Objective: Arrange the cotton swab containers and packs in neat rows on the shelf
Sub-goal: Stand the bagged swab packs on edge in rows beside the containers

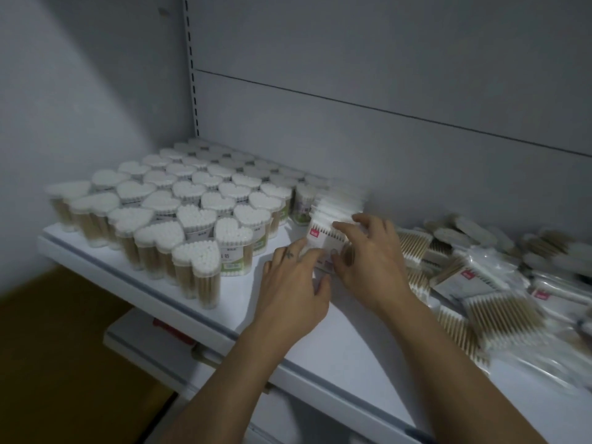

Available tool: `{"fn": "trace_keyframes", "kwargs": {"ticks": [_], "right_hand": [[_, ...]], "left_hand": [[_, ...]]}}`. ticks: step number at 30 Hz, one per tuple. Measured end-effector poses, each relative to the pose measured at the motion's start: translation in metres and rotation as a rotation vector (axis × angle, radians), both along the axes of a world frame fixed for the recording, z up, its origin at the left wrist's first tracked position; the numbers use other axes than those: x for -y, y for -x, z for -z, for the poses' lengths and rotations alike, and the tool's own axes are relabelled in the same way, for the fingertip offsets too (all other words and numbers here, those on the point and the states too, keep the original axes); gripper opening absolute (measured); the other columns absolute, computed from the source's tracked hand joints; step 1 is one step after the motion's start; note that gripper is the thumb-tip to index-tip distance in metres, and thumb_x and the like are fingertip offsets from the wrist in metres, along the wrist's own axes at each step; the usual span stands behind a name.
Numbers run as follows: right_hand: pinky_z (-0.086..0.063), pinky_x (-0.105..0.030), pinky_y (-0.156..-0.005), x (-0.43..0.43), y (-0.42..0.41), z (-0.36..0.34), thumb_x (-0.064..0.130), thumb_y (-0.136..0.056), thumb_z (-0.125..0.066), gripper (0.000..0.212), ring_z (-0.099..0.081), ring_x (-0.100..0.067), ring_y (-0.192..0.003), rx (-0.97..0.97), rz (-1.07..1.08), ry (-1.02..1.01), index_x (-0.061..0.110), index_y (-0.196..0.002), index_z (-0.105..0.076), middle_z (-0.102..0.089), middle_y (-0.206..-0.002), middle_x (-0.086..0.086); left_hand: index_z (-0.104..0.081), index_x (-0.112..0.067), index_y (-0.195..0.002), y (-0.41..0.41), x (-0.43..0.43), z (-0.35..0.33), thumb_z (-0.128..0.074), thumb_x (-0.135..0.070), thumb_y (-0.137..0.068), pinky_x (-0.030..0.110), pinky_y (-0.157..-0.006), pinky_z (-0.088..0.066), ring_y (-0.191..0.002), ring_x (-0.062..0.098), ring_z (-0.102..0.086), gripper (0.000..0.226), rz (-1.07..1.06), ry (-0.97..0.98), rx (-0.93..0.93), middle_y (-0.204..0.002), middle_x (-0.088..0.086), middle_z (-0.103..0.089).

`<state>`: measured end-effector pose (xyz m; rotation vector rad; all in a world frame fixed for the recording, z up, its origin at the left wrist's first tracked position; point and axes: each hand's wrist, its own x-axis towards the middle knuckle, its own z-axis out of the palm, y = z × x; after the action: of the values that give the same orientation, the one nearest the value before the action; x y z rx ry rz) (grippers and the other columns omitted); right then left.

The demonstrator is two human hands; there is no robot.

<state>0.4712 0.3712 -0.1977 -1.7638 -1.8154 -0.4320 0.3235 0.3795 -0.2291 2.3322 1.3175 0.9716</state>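
Several heart-shaped clear containers of cotton swabs (195, 219) stand in rows on the left of the white shelf (368, 354). Right of them, a row of flat swab packs (339, 200) stands on edge, running toward the back wall. The front pack (323, 238), white with a red label, is held by both hands. My left hand (291, 283) grips its lower left edge. My right hand (368, 251) curls over its top and right side. A loose heap of swab packs (487, 283) lies on the right of the shelf.
The grey back panel (384, 107) rises behind the shelf, with a slotted upright (192, 75) at the left. A lower shelf (153, 341) with a red tag shows below. Brown floor (57, 363) lies at bottom left.
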Motion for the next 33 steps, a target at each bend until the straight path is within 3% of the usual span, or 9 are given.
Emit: {"fn": "trace_keyframes", "kwargs": {"ticks": [3,5,8,10,13,16,21,28,33], "right_hand": [[-0.042,-0.044,-0.092,0.004,0.008,-0.004,0.020,-0.072,-0.076,0.062,-0.045,-0.032,-0.116,0.034,-0.047,-0.034,0.019,-0.131,-0.056,-0.049,-0.134,-0.013],[-0.042,-0.043,-0.089,0.006,0.016,-0.006,0.021,-0.074,-0.074,0.055,-0.049,-0.032,-0.113,0.044,-0.094,-0.084,0.018,-0.126,-0.059,-0.053,-0.131,-0.012],[-0.038,-0.035,-0.082,0.006,0.035,-0.006,0.027,-0.078,-0.066,0.040,-0.056,-0.025,-0.102,0.077,-0.189,-0.097,0.020,-0.117,-0.065,-0.058,-0.121,-0.007],[-0.042,-0.033,-0.080,0.003,0.049,-0.009,0.030,-0.081,-0.067,0.039,-0.058,-0.022,-0.099,0.066,-0.257,-0.032,0.022,-0.119,-0.064,-0.057,-0.121,-0.005],[-0.046,-0.034,-0.086,-0.005,0.071,-0.017,0.036,-0.085,-0.066,0.051,-0.055,-0.022,-0.109,0.064,-0.317,0.117,0.026,-0.133,-0.052,-0.047,-0.135,-0.004],[-0.037,-0.037,-0.099,-0.020,0.086,-0.022,0.036,-0.089,-0.062,0.052,-0.043,-0.023,-0.123,0.114,-0.346,0.194,0.029,-0.138,-0.045,-0.037,-0.145,-0.005],[-0.028,-0.029,-0.085,-0.040,0.094,-0.020,0.024,-0.089,-0.061,0.033,-0.046,-0.024,-0.112,0.150,-0.385,0.151,0.026,-0.122,-0.061,-0.053,-0.125,-0.002],[-0.046,-0.037,-0.082,-0.039,0.090,-0.008,0.014,-0.084,-0.065,0.033,-0.055,-0.027,-0.101,0.012,-0.431,0.092,0.020,-0.117,-0.066,-0.059,-0.112,-0.004],[-0.039,-0.035,-0.100,-0.032,0.082,-0.014,0.029,-0.090,-0.060,0.055,-0.043,-0.020,-0.121,-0.006,-0.402,0.175,0.028,-0.142,-0.043,-0.047,-0.134,-0.002]], "left_hand": [[-0.064,-0.025,-0.113,0.020,0.006,-0.013,-0.051,-0.032,-0.085,0.040,-0.097,-0.042,-0.116,0.016,-0.044,0.032,-0.063,-0.161,0.070,-0.126,-0.002,-0.057],[-0.066,-0.024,-0.102,0.042,0.009,-0.026,-0.052,-0.031,-0.085,0.040,-0.087,-0.047,-0.104,0.017,-0.049,0.023,-0.123,-0.285,0.100,-0.110,-0.004,-0.062],[-0.069,-0.014,-0.102,0.075,0.015,-0.043,-0.059,-0.024,-0.086,0.040,-0.075,-0.046,-0.096,0.024,-0.055,0.021,-0.191,-0.467,0.080,-0.104,0.003,-0.065],[-0.069,-0.011,-0.106,0.096,0.017,-0.049,-0.062,-0.025,-0.084,0.036,-0.076,-0.043,-0.097,0.027,-0.055,0.026,-0.257,-0.518,-0.031,-0.106,0.007,-0.065],[-0.069,-0.015,-0.110,0.122,0.020,-0.053,-0.060,-0.032,-0.080,0.037,-0.082,-0.041,-0.101,0.025,-0.053,0.035,-0.333,-0.405,-0.127,-0.110,0.006,-0.064],[-0.070,-0.020,-0.109,0.135,0.016,-0.049,-0.060,-0.040,-0.078,0.037,-0.082,-0.045,-0.099,0.023,-0.052,0.039,-0.315,-0.299,-0.215,-0.109,0.002,-0.064],[-0.072,-0.016,-0.106,0.133,0.008,-0.032,-0.064,-0.033,-0.077,0.036,-0.076,-0.046,-0.094,0.025,-0.052,0.034,-0.247,-0.340,-0.228,-0.103,0.004,-0.066],[-0.070,-0.018,-0.107,0.129,0.006,-0.028,-0.062,-0.031,-0.079,0.033,-0.078,-0.045,-0.099,0.021,-0.053,0.033,-0.260,-0.355,-0.189,-0.106,0.002,-0.066],[-0.067,-0.019,-0.112,0.128,0.014,-0.032,-0.061,-0.037,-0.075,0.037,-0.081,-0.043,-0.103,0.022,-0.055,0.041,-0.297,-0.302,-0.228,-0.114,0.001,-0.065]]}}
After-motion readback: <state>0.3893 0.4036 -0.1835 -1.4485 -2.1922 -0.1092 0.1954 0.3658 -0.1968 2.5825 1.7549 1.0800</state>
